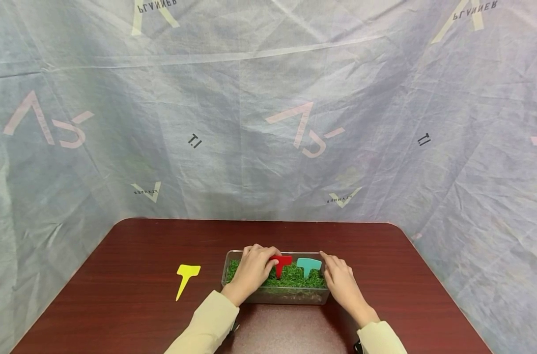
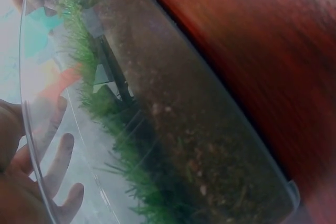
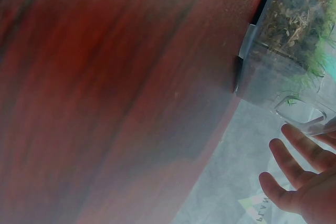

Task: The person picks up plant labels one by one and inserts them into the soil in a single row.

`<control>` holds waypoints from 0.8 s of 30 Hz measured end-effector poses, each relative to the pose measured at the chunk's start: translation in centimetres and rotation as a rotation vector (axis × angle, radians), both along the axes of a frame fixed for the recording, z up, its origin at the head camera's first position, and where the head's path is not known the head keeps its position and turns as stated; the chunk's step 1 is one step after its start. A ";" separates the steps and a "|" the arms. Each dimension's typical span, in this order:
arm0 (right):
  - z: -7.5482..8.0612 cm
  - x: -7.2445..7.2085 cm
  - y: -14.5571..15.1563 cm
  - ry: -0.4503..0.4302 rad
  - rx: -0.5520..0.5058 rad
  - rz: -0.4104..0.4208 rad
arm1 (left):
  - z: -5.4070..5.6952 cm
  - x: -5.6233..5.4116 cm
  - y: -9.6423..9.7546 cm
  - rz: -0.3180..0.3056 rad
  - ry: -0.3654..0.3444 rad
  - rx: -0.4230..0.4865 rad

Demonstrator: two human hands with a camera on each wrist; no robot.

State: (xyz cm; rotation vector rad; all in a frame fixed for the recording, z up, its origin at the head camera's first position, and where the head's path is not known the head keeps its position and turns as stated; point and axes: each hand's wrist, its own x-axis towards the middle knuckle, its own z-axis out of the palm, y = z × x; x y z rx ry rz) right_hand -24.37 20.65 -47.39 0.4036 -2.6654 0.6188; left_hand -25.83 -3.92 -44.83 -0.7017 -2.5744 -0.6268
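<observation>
A red T-shaped plant label (image 1: 282, 264) stands upright in the green grass of a clear plastic box (image 1: 295, 295). My left hand (image 1: 253, 268) reaches over the front wall and pinches the label's left edge between thumb and fingers; in the left wrist view the other fingers (image 2: 58, 163) spread out behind the clear wall. To the right, a teal plant label (image 1: 309, 265) is upright in the same grass. My right hand (image 1: 341, 281) rests at the box's right end, fingers extended by the rim and the handle cutout (image 3: 302, 111).
A yellow plant label (image 1: 186, 278) lies flat on the dark red table (image 1: 131, 275), left of the box. Brown soil-like filling (image 2: 173, 124) shows under the grass. A grey printed cloth (image 1: 233, 147) hangs behind and along both sides of the table.
</observation>
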 end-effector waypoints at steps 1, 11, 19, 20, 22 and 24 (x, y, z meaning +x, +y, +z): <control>0.0 0.0 0.0 -0.002 -0.002 0.000 | 0.0 0.0 0.0 0.000 -0.002 0.000; 0.0 0.0 0.0 0.009 0.003 0.001 | 0.0 -0.1 0.0 0.009 -0.005 -0.008; 0.1 0.1 0.0 0.011 0.005 0.003 | 0.3 0.0 -0.5 0.008 0.006 0.012; 0.1 0.1 0.0 0.011 0.005 0.003 | 0.3 0.0 -0.6 0.008 0.017 0.014; 0.1 0.1 0.0 0.013 0.007 0.005 | 0.5 0.0 -0.9 0.012 0.041 0.013; 0.1 0.1 0.0 0.012 0.007 0.007 | 0.6 0.0 -1.2 0.020 0.069 0.005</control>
